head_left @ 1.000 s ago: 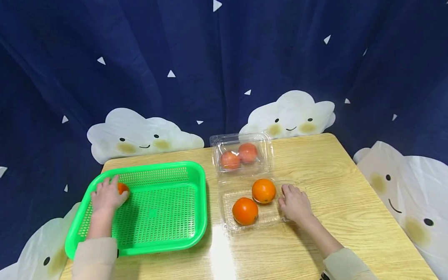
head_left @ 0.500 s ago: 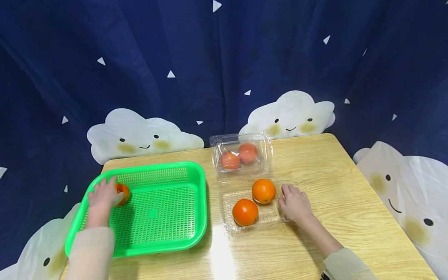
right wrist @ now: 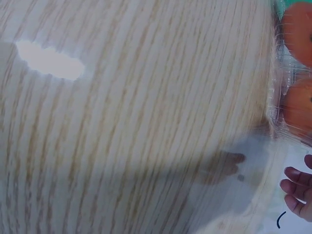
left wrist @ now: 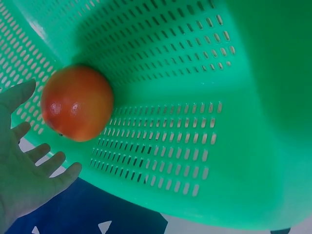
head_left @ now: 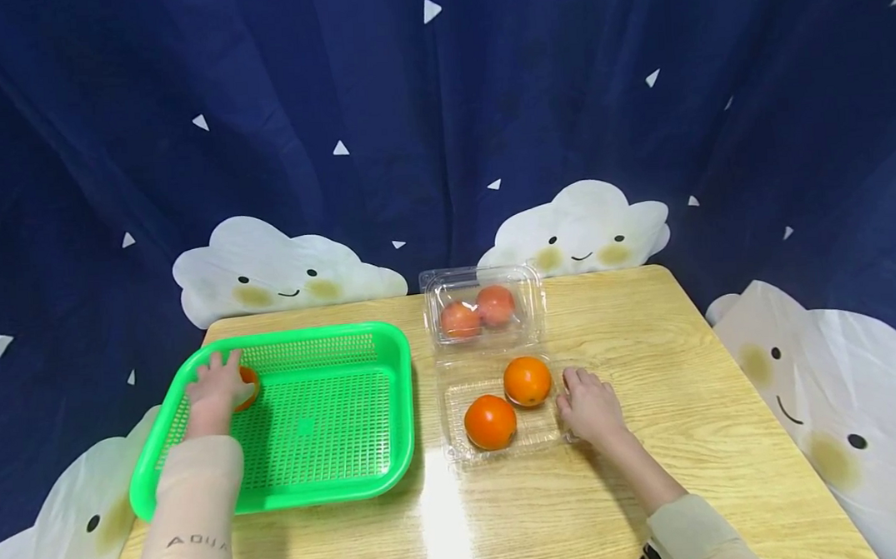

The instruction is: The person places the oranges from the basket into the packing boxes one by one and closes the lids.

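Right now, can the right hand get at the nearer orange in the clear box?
Probably yes: the right hand rests at the open clear box edge, and the nearer orange lies uncovered, lid folded back.

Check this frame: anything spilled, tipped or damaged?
Nothing stands out. The green basket sits flat on the table with one orange fruit in its far left corner, beside the left hand. The clear clamshell lies open with two fruits in it; the right hand rests at its edge.
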Available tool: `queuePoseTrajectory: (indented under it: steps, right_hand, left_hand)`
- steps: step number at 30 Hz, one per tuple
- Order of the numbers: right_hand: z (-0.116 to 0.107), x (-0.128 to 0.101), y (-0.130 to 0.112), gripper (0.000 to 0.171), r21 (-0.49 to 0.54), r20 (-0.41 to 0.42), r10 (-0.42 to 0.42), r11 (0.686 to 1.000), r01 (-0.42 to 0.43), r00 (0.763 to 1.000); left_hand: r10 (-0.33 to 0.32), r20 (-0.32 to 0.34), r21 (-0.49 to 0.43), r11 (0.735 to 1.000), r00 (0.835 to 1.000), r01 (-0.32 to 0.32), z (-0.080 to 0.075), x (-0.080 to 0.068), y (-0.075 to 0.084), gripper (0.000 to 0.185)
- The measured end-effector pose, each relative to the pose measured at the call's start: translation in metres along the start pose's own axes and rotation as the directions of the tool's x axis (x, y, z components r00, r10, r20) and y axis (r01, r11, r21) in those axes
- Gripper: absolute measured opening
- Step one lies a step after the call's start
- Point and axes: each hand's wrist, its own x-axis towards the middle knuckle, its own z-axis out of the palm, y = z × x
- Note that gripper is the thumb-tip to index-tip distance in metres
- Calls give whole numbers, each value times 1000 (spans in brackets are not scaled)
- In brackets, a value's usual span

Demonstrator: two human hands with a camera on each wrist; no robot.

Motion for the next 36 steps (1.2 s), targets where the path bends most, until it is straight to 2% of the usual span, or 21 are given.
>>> queuePoseTrajectory:
  steps: [8,14,22,29,36]
  right_hand:
    - [-1,1,0,20,1,8,3,1000,-3,1000]
    - [-2,1,0,23,3,10,3,1000,-3,1000]
    - [-1,1,-1,26,0,4,0,1000,0,1000]
    - [0,1,0,26,-1,-2,-1,1000,1,1000]
    - [-1,1,0,22,-1,-6,-5,1000,5,1000]
  left_hand:
    - [-29,41,-7,1000,999,29,2,2,0,72]
    - [-35,71,-40,998,997,38,3,0,-1,72]
    - [-46,56,-70,996,997,50,4,-6,1,67]
    - [-61,64,-88,994,996,67,7,-5,0,73]
    - [-52,53,-101,993,997,58,7,-7,1,76]
